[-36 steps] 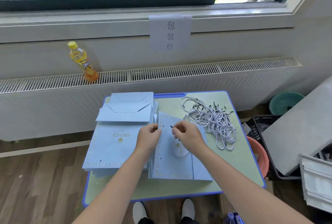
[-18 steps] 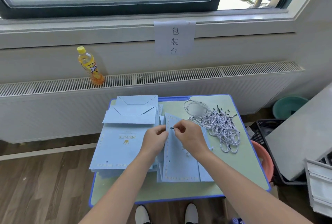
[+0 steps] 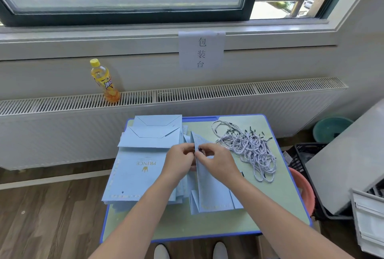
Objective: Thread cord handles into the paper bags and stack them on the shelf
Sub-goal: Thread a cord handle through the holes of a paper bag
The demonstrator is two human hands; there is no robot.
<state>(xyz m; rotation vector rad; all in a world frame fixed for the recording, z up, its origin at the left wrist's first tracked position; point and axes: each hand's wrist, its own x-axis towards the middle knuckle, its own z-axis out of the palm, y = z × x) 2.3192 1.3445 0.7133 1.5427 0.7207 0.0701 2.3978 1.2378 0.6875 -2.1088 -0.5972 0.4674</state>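
A folded light-blue paper bag [image 3: 209, 192] lies at the middle of the small table, its top edge lifted. My left hand [image 3: 179, 161] pinches that top edge from the left. My right hand [image 3: 216, 160] pinches the black tip of a cord at the same edge; the rest of that cord is hidden under the hand. A stack of flat blue bags [image 3: 137, 171] printed "PRINCE" lies to the left. A heap of white-and-grey cord handles [image 3: 249, 146] with black tips lies to the right.
The green table with a blue rim [image 3: 286, 202] stands before a radiator ledge holding an orange drink bottle [image 3: 105, 81]. At the right are a pink basin [image 3: 305, 190], a black crate [image 3: 305, 154], a green basin [image 3: 330, 127] and a grey-white cabinet [image 3: 353, 159]. Wooden floor lies to the left.
Both hands came closer together at the bag's top edge, and that edge now stands lifted. The camera tilted up, showing more window.
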